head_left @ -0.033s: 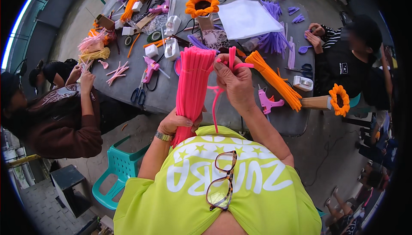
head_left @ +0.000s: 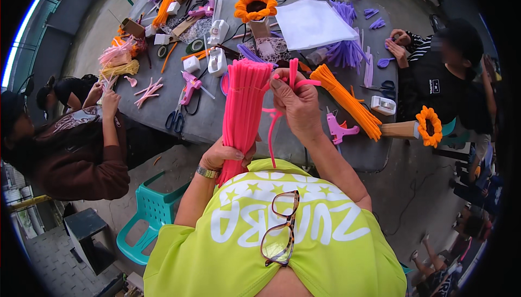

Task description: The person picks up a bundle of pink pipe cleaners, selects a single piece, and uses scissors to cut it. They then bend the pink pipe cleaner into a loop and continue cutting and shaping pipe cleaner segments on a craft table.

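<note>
My left hand (head_left: 223,155) is wrapped round the lower part of a thick bundle of bright pink pipe cleaners (head_left: 242,104), which stands nearly upright before my chest. A thin tie circles the bundle near its top. Beside that top end, my right hand (head_left: 296,99) is closed on a few loose pink pipe cleaners (head_left: 293,72). Some of them are bent, and one long strand (head_left: 271,139) hangs below the hand. The fingertips of my right hand are close to the bundle's upper edge; whether they touch it I cannot tell.
On the grey table (head_left: 209,129) lie an orange pipe cleaner bundle (head_left: 347,101), pink glue guns (head_left: 340,129), scissors (head_left: 176,119), a white sheet (head_left: 315,23) and purple pipe cleaners (head_left: 344,45). An orange flower (head_left: 255,7) stands farther back. People work at both sides. A green chair (head_left: 146,215) is at left.
</note>
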Available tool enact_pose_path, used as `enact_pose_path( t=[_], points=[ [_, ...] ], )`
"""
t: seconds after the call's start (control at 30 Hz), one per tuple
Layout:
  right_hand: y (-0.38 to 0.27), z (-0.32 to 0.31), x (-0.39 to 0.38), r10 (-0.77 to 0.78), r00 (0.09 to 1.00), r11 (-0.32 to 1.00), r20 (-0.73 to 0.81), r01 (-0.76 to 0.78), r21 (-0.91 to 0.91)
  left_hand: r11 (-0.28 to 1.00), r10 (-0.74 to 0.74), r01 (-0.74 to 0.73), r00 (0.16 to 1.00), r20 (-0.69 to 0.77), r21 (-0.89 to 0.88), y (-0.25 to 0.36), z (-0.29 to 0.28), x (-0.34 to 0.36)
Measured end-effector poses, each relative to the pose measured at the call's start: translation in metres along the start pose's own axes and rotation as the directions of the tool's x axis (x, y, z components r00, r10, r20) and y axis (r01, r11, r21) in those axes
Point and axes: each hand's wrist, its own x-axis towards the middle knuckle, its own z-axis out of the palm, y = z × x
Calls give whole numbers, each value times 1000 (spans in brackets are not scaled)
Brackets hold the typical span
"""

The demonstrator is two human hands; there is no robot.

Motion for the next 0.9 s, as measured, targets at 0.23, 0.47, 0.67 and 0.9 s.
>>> enact_pose_path(
  t=[0.23,0.47,0.67,0.9],
  points=[
    [7,5,0,-76,997,997,4,75,13,999,-19,19,1000,-2,-36,-4,-1,0],
    [9,7,1,-51,998,998,-39,49,-49,998,-16,19,999,-47,57,2,5,-1],
    [5,9,-1,37,993,999,-111,-41,-32,981,6,7,998,-67,193,9,5,-5],
    [9,11,-5,-41,990,995,-133,28,-96,949,23,41,980,-199,311,11,12,-5]
  ],
)
